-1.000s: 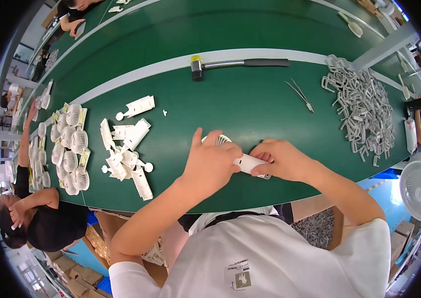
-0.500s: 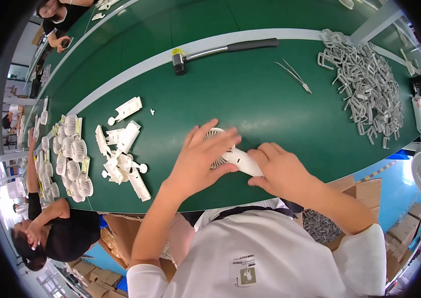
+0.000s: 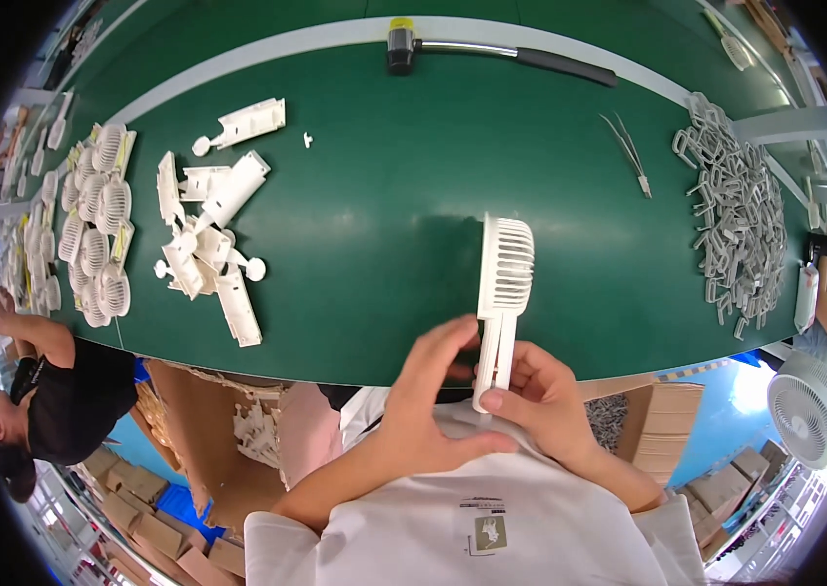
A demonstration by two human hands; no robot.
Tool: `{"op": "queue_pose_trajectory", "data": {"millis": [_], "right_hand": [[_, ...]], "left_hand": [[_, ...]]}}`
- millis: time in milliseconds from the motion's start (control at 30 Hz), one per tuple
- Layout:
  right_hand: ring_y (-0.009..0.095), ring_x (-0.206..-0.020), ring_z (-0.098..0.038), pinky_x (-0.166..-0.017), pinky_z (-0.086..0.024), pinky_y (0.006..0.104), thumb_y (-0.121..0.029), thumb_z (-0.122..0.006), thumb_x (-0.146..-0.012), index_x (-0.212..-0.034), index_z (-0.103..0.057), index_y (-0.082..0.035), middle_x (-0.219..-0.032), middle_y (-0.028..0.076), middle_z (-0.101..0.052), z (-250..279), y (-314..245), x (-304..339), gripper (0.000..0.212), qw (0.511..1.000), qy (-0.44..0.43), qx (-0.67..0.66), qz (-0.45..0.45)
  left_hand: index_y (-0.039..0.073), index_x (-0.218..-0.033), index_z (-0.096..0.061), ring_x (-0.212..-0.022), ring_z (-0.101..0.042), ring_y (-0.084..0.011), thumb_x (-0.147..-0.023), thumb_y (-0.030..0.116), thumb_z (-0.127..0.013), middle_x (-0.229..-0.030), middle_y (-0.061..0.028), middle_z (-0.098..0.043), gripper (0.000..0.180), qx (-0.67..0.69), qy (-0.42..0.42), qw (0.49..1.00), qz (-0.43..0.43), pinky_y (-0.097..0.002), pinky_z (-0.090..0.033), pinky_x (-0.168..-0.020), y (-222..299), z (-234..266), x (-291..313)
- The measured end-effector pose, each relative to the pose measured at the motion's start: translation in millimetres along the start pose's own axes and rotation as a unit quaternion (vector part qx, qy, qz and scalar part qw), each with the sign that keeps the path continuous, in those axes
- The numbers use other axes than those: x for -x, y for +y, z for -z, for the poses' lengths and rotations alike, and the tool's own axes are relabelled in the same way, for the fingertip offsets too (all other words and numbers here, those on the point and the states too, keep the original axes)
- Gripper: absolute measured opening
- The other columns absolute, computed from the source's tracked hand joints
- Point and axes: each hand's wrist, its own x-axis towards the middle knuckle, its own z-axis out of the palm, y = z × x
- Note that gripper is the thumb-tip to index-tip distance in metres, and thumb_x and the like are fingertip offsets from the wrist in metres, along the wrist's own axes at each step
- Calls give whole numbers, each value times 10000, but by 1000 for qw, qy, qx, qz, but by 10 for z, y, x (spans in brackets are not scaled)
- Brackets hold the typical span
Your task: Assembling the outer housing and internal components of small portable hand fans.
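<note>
A white handheld fan (image 3: 506, 269) stands side-on near the table's front edge, its slatted round head up and its handle toward me. A seam or gap runs along the handle. My right hand (image 3: 545, 400) is closed round the lower handle, the thumb pressed on its near end. To the left of the handle is my left hand (image 3: 423, 391), thumb and fingers spread wide. Its fingertips come close to the handle; whether they touch it I cannot tell. Loose white handle shells (image 3: 238, 190) lie in a pile to the left.
Several white fan heads (image 3: 93, 205) lie in rows at the far left, beside a co-worker in black (image 3: 82, 391). A rubber mallet (image 3: 501, 49), tweezers (image 3: 628, 156) and a heap of grey clips (image 3: 741, 225) are on the green table (image 3: 365, 264). Cardboard boxes (image 3: 208, 439) stand below its front edge.
The fan has turned from lying slanted under both hands to pointing away, side-on. My left hand has come off the fan head and opened. My view has shifted, dropping the far co-worker.
</note>
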Motion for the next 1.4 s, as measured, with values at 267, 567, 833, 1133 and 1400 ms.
{"op": "queue_pose_trajectory", "data": {"millis": [267,567,833,1133,1400], "right_hand": [[162,-999,-711,-881,-587,319,-54,-803,-868,-1297,-568,10,-1115,97,-718,-5,-71,-8,494,957,-24,289,-6],[194,-1007,-728,-903,-603,359,-27,-789,-874,-1281,-556,41,-1087,107,-725,80,-84,9,475,935,-71,344,-47],[224,-923,-745,-820,-606,350,-112,-819,-844,-1210,-590,29,-1083,152,-724,-63,-595,-265,454,849,-80,521,-29],[324,-817,-656,-710,-535,419,-212,-894,-688,-1100,-634,-43,-914,114,-645,94,-1062,-772,515,470,-14,812,347],[345,-821,-646,-719,-531,433,-170,-883,-679,-1045,-631,-48,-917,126,-631,0,-1113,-971,460,534,-58,793,288]], "left_hand": [[-18,-1542,-362,-998,-691,-309,-870,129,-789,-1263,-217,-586,810,-32,-57,996,64,-361,-620,-789,-14,-24,322],[-46,-1514,-391,-930,-726,-292,-899,59,-726,-1178,-220,-639,708,52,-71,990,109,-353,-636,-769,-89,-51,402],[-4,-1505,-429,-815,-732,-215,-899,81,-758,-1049,-161,-706,695,173,20,974,144,-349,-618,-689,-113,-124,132],[78,-1267,-617,-1298,-565,-316,-743,405,-858,-1351,-113,-610,663,-450,108,847,-260,-479,-461,-1091,-178,633,-1046],[87,-1201,-630,-1258,-533,-285,-753,351,-836,-1305,-40,-603,560,-348,-4,902,-255,-446,-469,-1029,-482,526,-1164]]}}
